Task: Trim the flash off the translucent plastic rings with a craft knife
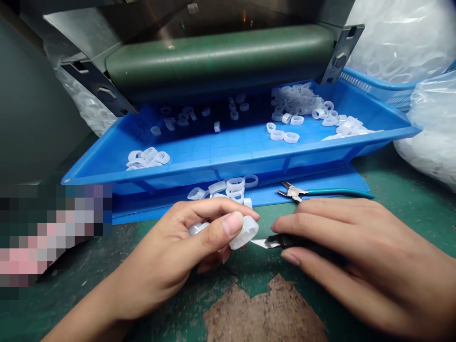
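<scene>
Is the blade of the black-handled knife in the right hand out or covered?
Out: the bare metal blade shows beyond the black handle in the right hand, its tip near the white ring.

Left hand (185,237), centre-left of frame: bare; fingers slender, thumb (213,235) broad at the tip, its nail (233,222) short and rounded. Left forearm (96,304), lower left: bare down to the frame edge, slim, narrowing toward the wrist. Right hand (359,256), right of frame: likewise bare; fingers long and tapering, thumbnail (290,257) short, back of hand smooth, knuckles softly outlined.
</scene>
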Demonstrator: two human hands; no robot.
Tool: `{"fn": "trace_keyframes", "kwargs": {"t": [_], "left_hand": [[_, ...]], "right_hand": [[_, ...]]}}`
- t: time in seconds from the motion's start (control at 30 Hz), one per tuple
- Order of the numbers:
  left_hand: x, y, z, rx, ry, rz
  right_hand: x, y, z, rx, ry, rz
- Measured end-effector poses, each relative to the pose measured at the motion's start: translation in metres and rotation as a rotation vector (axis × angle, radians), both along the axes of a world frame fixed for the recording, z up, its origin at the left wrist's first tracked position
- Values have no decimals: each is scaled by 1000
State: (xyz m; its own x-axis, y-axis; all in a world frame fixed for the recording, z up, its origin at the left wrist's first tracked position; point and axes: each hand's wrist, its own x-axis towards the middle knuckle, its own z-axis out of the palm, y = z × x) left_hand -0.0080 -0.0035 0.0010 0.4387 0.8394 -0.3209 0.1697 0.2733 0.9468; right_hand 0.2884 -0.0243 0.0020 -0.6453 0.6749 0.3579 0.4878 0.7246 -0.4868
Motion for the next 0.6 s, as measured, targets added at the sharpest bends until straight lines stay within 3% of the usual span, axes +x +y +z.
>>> {"fn": "trace_keyframes", "kwargs": {"t": [0.43,0.6], "left_hand": [[1,0,2,-32,4,-16],[7,-5,10,-35,20,51]], "right_hand": [[3,-1,-3,-53,-3,29],[-13,4,1,-13,17,-45]]}}
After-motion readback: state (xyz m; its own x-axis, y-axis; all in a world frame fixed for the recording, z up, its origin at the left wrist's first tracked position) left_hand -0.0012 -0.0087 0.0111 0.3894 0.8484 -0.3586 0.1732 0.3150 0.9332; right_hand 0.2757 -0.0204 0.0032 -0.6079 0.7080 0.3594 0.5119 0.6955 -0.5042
